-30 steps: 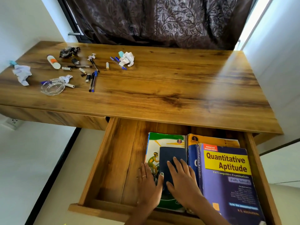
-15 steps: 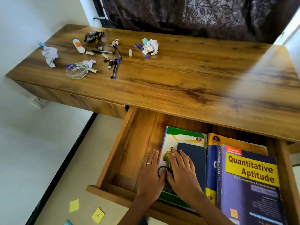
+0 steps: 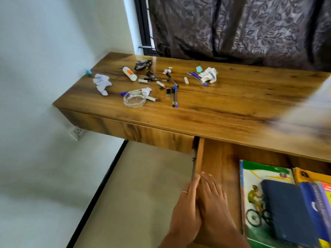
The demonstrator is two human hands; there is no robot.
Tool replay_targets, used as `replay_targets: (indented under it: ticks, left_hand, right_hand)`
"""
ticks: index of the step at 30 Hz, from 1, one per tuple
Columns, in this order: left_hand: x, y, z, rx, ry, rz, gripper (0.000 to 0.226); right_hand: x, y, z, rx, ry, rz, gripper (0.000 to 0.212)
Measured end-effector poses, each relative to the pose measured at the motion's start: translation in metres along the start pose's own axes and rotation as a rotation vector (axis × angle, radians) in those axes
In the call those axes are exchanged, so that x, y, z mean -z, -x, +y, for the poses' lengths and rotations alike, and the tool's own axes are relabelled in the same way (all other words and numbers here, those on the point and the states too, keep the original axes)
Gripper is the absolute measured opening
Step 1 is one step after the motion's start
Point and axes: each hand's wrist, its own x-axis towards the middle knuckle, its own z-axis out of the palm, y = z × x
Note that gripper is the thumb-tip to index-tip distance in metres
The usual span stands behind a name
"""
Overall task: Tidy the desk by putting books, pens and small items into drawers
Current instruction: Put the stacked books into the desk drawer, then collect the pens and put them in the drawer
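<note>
Two hands: the left hand (image 3: 185,210) and right hand (image 3: 214,204) lie side by side over the left side wall of the open drawer (image 3: 199,158), fingers straight and pointing toward the desk; neither one holds anything.
Why there: my guess is they have finished with the books and are on the way to the desk's left end, where the small things wait.
Books: a cyclist-cover book (image 3: 254,190) lies flat in the drawer with a dark blue notebook (image 3: 288,210) on top of it; a yellow book (image 3: 311,176) and a purple book (image 3: 320,203) sit against them toward the drawer's right side, packed tight to leave the left part of the drawer floor free.
Pens: two pens (image 3: 175,96) lie together near the middle of the desk (image 3: 232,104), two blue pens (image 3: 197,78) lie nearer the back edge beside a crumpled white paper (image 3: 208,75).
Other small items: a glue stick (image 3: 129,73), a glass dish (image 3: 134,100), a black wrapper (image 3: 143,64) and a pale crumpled tissue (image 3: 102,84) at the left end.
Second drawer: a shut drawer front (image 3: 143,133) under the left end, perhaps meant for this clutter.
Progress: books stored, pens and bits untouched.
</note>
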Motion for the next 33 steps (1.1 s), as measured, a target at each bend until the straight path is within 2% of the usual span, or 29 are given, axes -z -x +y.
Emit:
replay_targets:
  ticks: [2, 7, 14, 17, 20, 26, 30, 33]
  left_hand:
    - [0.035, 0.006, -0.017, -0.078, 0.006, 0.069, 0.049]
    - [0.081, -0.002, -0.059, -0.073, -0.011, 0.11, 0.06]
    - [0.123, -0.046, -0.084, -0.094, -0.045, 0.126, 0.062]
    - [0.141, -0.08, -0.093, -0.103, -0.058, 0.114, 0.064]
    - [0.158, -0.118, -0.101, -0.129, -0.084, 0.106, 0.065]
    - [0.175, -0.189, -0.105, -0.178, -0.049, 0.038, 0.061]
    - [0.188, -0.242, -0.099, -0.233, -0.005, -0.021, 0.062]
    - [0.196, -0.278, -0.093, -0.271, -0.029, -0.049, 0.065]
  right_hand:
    - [0.0, -0.011, -0.025, -0.001, -0.052, 0.036, 0.067]
    - [0.002, -0.038, -0.079, 0.004, -0.18, 0.0, 0.065]
    - [0.005, -0.092, -0.113, 0.019, -0.185, 0.001, 0.065]
    - [0.006, -0.131, -0.113, 0.004, -0.2, 0.02, 0.063]
    - [0.004, -0.177, -0.103, 0.0, -0.195, 0.12, 0.07]
    - [0.001, -0.258, -0.082, -0.144, -0.227, 0.246, 0.052]
    - [0.006, -0.311, -0.079, -0.206, -0.243, 0.242, 0.051]
    - [0.007, -0.351, -0.076, -0.291, -0.23, 0.179, 0.052]
